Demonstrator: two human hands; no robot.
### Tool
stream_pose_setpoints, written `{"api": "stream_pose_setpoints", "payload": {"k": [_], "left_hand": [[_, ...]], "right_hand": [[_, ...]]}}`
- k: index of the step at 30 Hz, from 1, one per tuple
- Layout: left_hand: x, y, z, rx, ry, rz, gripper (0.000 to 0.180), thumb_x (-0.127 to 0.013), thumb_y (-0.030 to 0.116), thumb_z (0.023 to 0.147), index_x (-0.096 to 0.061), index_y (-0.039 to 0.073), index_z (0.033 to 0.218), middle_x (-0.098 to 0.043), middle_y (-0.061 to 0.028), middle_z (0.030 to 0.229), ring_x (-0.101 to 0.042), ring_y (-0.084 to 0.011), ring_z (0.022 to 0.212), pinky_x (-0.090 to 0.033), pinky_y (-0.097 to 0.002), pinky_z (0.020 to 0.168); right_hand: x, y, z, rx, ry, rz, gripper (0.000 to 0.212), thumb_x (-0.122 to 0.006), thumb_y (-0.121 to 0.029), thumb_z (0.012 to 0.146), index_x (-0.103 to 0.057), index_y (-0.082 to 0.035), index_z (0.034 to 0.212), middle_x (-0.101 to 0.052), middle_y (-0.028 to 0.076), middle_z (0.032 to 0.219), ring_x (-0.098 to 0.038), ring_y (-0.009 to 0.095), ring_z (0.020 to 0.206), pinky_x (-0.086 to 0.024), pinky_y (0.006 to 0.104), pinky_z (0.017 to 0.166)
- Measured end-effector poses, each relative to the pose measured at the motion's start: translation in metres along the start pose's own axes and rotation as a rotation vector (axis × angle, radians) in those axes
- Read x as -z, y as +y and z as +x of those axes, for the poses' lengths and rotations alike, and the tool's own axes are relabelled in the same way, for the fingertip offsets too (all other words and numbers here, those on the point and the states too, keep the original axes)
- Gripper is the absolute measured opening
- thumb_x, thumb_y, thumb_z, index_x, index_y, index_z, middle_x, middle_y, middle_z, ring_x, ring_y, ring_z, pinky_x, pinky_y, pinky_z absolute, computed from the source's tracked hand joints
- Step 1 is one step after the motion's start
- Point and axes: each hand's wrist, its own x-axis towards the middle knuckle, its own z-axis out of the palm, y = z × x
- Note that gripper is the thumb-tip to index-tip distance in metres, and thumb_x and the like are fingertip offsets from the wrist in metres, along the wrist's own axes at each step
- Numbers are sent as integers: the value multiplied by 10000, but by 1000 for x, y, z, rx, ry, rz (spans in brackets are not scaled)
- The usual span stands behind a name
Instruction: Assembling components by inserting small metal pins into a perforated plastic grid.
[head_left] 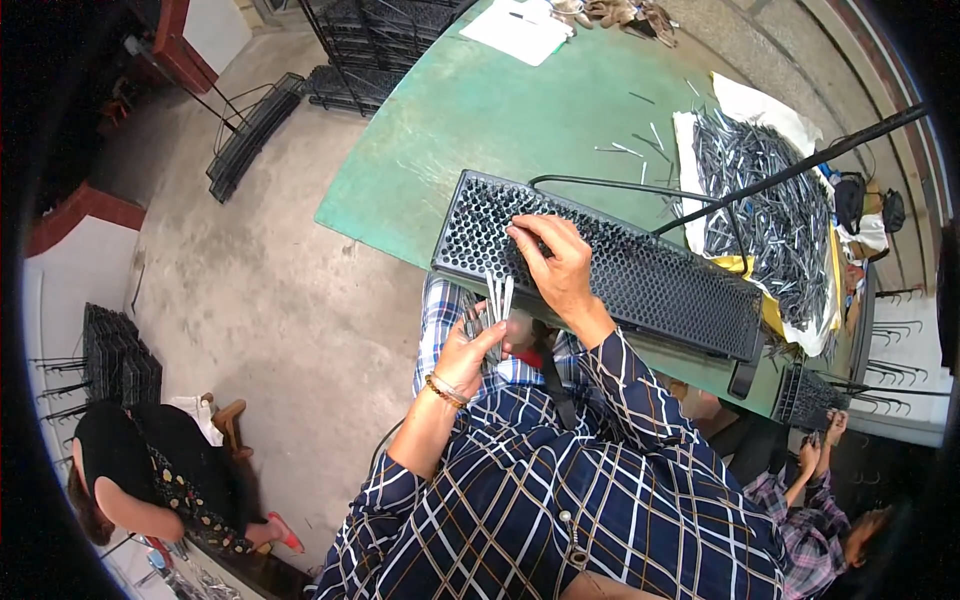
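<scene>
A long black rack (650, 285) full of round holes lies slantwise over the near edge of the green table, its left end above my lap. My left hand (466, 352) is closed around a bundle of thin silvery metal rods (498, 298), which stick up past the fingers just below the rack's left end. Over the holes in the rack's left part is my right hand (562, 265), thumb and fingertips pinched together. Whatever may be between those fingertips is too small to make out. Some holes near that hand look filled with dark pieces.
A big heap of metal rods (765, 200) lies on sacking at the table's right. Loose rods (625, 150) and white paper (515, 30) lie farther back. A black bar (800, 165) crosses above the rack. Two people (170, 470) work nearby, one each side.
</scene>
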Motion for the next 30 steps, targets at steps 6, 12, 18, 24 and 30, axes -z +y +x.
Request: {"api": "stream_pose_setpoints", "payload": {"k": [6,12,18,24,30], "left_hand": [[0,0,-3,-5,-2,-19,290,-651,47,869,-524,63,1129,-660,-98,890,-606,-142,706,-496,-275,616],[1,-2,-1,-7,-9,-8,305,-652,50,870,-518,64,1145,-659,-96,886,-605,-139,707,-493,-273,616],[0,0,-4,-27,24,25,346,-645,56,878,-493,54,1188,-662,-93,896,-602,-136,724,-486,-269,636],[-6,4,-6,-90,-26,94,367,-635,66,887,-483,40,1220,-661,-80,896,-596,-126,738,-487,-271,664],[1,1,0,-92,-30,114,324,-636,67,886,-524,18,1186,-665,-78,899,-594,-120,730,-491,-265,665]], "right_hand": [[-3,0,-6,54,-27,-53,115,-714,-107,793,-678,-46,883,-687,79,826,-641,231,762,-443,345,703],[-2,1,-10,159,-143,-172,134,-726,-105,768,-691,-65,892,-664,45,867,-622,219,828,-437,346,748],[2,-12,-2,159,-166,-168,128,-707,-116,798,-697,-43,903,-653,60,885,-621,213,814,-454,335,724],[10,-22,0,-381,-562,252,198,-697,-189,826,-714,-2,887,-670,95,796,-618,174,655,-487,285,589],[2,-18,11,-480,-276,382,174,-706,-159,817,-714,-2,894,-687,89,799,-609,116,694,-469,268,610]]}}
